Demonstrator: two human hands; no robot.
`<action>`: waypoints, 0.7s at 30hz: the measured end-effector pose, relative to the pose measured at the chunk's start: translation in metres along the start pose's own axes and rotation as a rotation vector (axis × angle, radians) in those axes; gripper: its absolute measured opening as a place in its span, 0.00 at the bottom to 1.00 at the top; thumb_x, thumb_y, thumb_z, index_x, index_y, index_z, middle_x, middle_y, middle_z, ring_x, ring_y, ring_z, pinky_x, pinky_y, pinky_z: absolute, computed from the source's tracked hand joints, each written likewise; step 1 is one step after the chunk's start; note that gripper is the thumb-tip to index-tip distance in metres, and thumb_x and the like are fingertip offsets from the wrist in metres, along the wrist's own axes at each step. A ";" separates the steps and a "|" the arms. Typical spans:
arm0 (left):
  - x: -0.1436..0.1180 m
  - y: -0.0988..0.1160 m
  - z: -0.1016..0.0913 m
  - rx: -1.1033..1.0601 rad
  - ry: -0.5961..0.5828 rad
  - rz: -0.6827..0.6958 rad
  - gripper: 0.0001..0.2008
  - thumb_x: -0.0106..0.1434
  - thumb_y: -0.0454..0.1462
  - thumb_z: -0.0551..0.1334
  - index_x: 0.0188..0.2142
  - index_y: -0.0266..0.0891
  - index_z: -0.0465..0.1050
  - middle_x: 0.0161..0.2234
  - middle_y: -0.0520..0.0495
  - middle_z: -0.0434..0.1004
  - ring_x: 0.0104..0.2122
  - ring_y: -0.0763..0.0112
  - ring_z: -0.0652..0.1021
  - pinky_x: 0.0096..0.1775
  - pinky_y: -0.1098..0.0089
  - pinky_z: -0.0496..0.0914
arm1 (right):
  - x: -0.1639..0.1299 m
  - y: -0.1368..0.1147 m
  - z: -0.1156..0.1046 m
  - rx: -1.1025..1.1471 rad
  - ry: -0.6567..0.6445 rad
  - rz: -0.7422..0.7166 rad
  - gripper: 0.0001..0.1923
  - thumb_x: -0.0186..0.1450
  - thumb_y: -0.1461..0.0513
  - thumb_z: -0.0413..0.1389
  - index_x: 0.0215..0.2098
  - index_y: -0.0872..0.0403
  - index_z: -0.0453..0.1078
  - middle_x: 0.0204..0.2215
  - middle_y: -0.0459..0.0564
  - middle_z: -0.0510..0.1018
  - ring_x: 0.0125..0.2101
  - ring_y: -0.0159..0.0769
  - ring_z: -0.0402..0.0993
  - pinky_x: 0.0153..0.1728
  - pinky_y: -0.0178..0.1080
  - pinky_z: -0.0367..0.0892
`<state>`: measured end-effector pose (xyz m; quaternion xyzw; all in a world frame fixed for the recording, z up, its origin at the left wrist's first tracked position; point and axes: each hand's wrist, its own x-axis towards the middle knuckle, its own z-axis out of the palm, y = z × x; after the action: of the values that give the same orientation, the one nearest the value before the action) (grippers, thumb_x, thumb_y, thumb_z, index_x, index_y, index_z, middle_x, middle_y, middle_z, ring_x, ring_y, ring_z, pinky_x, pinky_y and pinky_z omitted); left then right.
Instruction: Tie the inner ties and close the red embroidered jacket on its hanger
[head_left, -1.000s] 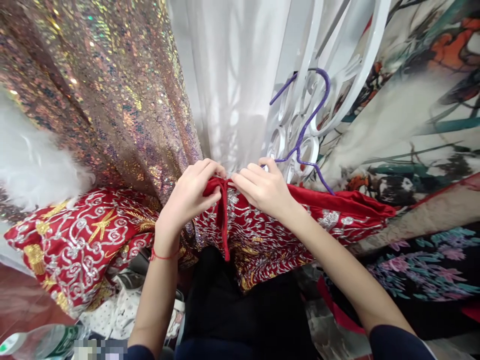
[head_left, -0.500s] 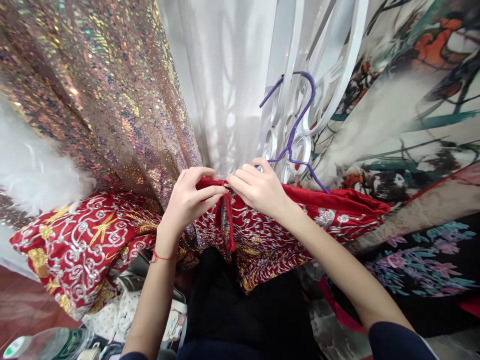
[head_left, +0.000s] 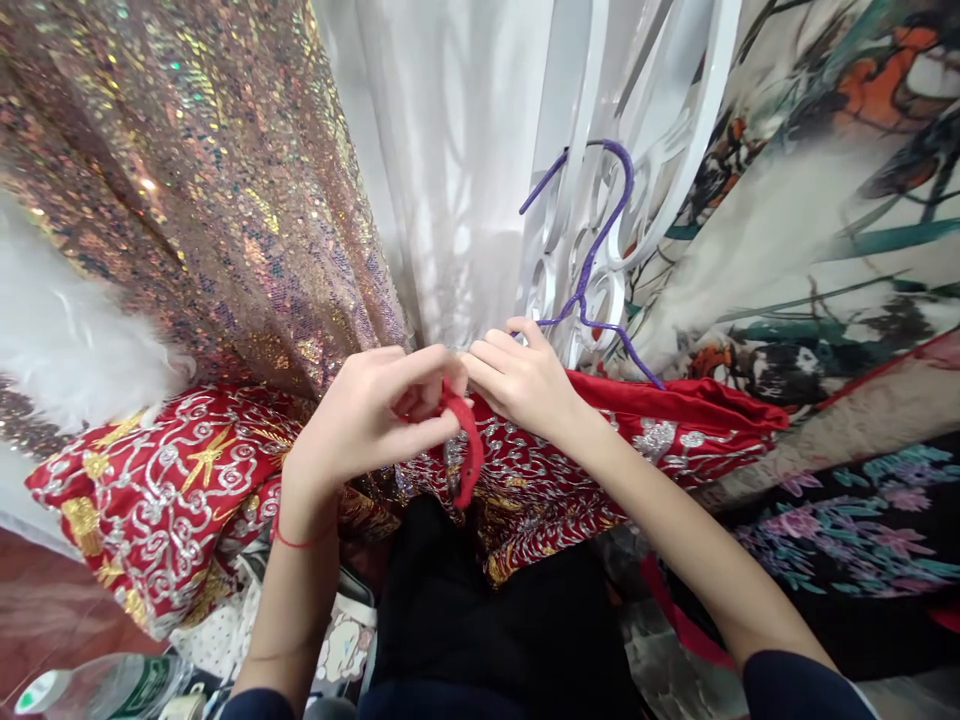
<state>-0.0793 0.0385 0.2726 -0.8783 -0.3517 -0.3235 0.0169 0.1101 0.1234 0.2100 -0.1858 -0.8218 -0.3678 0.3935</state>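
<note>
A red garment [head_left: 540,470] with silver and gold embroidery hangs in front of me on a purple hanger [head_left: 600,250]. A narrow red tie [head_left: 469,450] dangles from its top edge at the middle. My left hand [head_left: 367,420] pinches the upper end of this tie between thumb and fingers. Just to the right, my right hand [head_left: 521,385] grips the garment's top edge, its fingertips meeting the left hand's. A red string circles my left wrist.
A sequined pink-gold fabric [head_left: 210,200] hangs at the left with white fur [head_left: 67,340] below it. A white curtain [head_left: 450,170] and a white ornate frame [head_left: 637,150] stand behind. Printed fabrics [head_left: 825,250] lie at the right. A plastic bottle [head_left: 97,685] lies at the bottom left.
My left hand has rotated and drawn the red tie outward and to the left, so the tie now curves instead of hanging straight. My right hand has stayed in place.
</note>
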 end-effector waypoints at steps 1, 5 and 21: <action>0.004 0.003 -0.003 -0.117 -0.045 -0.060 0.01 0.63 0.35 0.62 0.35 0.40 0.70 0.19 0.59 0.66 0.19 0.79 0.66 0.26 0.74 0.64 | -0.001 0.000 0.001 0.008 0.006 0.000 0.16 0.75 0.67 0.44 0.34 0.53 0.70 0.24 0.43 0.69 0.30 0.34 0.58 0.46 0.39 0.53; 0.024 -0.011 0.000 -0.507 0.034 -0.249 0.08 0.69 0.42 0.57 0.35 0.40 0.67 0.22 0.54 0.74 0.22 0.75 0.75 0.26 0.74 0.70 | -0.002 -0.001 0.001 0.041 -0.010 0.011 0.14 0.74 0.67 0.46 0.35 0.52 0.70 0.25 0.44 0.71 0.31 0.34 0.60 0.46 0.41 0.53; 0.022 -0.063 0.040 -0.461 -0.123 -0.325 0.29 0.71 0.58 0.48 0.25 0.39 0.63 0.22 0.52 0.66 0.25 0.75 0.68 0.30 0.70 0.68 | -0.004 -0.006 0.001 -0.004 -0.020 0.029 0.12 0.75 0.64 0.48 0.36 0.52 0.71 0.27 0.45 0.74 0.34 0.35 0.63 0.51 0.41 0.57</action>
<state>-0.0847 0.1090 0.2413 -0.8089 -0.4055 -0.3396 -0.2567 0.1089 0.1205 0.2035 -0.2023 -0.8221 -0.3617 0.3903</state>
